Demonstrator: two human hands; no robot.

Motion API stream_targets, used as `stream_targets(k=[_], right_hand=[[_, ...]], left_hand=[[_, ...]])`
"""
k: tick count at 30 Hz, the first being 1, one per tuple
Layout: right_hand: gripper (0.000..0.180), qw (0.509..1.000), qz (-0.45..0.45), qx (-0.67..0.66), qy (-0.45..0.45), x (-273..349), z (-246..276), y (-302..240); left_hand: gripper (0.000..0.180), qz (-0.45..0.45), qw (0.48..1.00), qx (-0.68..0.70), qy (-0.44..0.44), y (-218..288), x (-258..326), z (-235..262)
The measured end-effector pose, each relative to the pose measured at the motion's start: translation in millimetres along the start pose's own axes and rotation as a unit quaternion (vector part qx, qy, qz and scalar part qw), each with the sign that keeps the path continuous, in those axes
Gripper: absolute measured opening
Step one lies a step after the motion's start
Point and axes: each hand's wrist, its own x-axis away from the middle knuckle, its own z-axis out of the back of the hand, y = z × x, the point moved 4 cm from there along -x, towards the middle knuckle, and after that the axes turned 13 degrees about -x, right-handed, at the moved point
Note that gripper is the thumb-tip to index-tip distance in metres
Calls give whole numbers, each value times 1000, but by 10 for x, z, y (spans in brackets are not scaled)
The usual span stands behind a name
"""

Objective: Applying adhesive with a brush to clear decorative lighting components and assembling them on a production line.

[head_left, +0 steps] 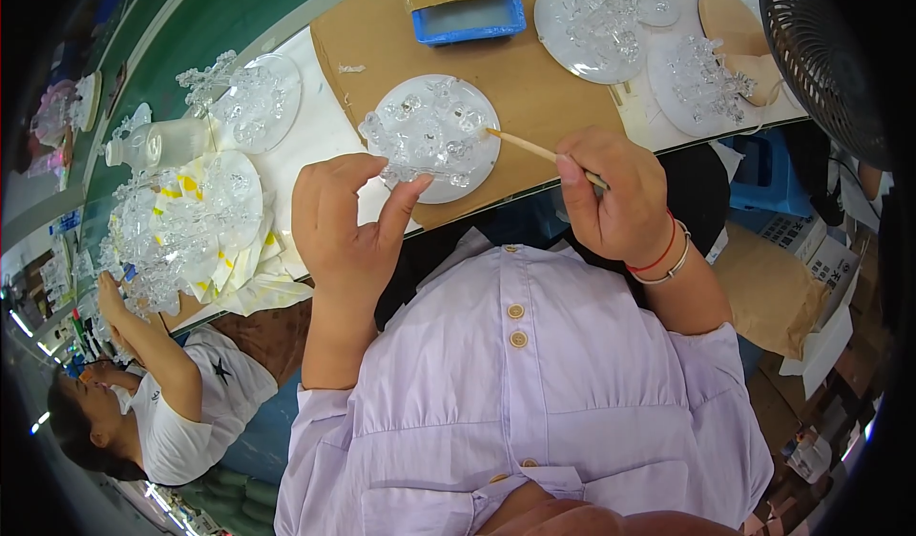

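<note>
A round white plate lies in front of me with several clear plastic pieces on it. At its near-left edge my left hand pinches a clear, bumpy plastic piece between thumb and index finger. My right hand, wearing a red cord and a bracelet, grips a thin wooden stick. The tapered, orange-brown tip of the stick reaches the right part of the plate, beside the clear pieces. Whether the tip touches one of them I cannot tell.
Brown cardboard covers the table under the plate. Beyond stands a blue tray. More loaded plates stand left and right, with a clear bottle at left. A black fan is far right. Another person works at left.
</note>
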Motion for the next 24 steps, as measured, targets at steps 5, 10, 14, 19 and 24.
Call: stream_targets(k=[5, 10, 14, 19, 24], right_hand=[[11, 999, 18, -23, -21, 43, 36, -76], [11, 1000, 11, -7, 3, 20, 46, -15], [11, 1000, 13, -1, 4, 13, 31, 62], [10, 1000, 4, -10, -13, 35, 52, -22], [10, 999, -10, -35, 3, 40, 58, 12]], left_hand=[[37, -3, 1000, -5, -6, 29, -11, 12], [40, -4, 1000, 1, -5, -8, -25, 25], [47, -28, 1000, 7, -1, -47, -74, 79], [46, -29, 997, 52, -57, -102, -142, 55], [36, -33, 992, 69, -98, -135, -123, -1]])
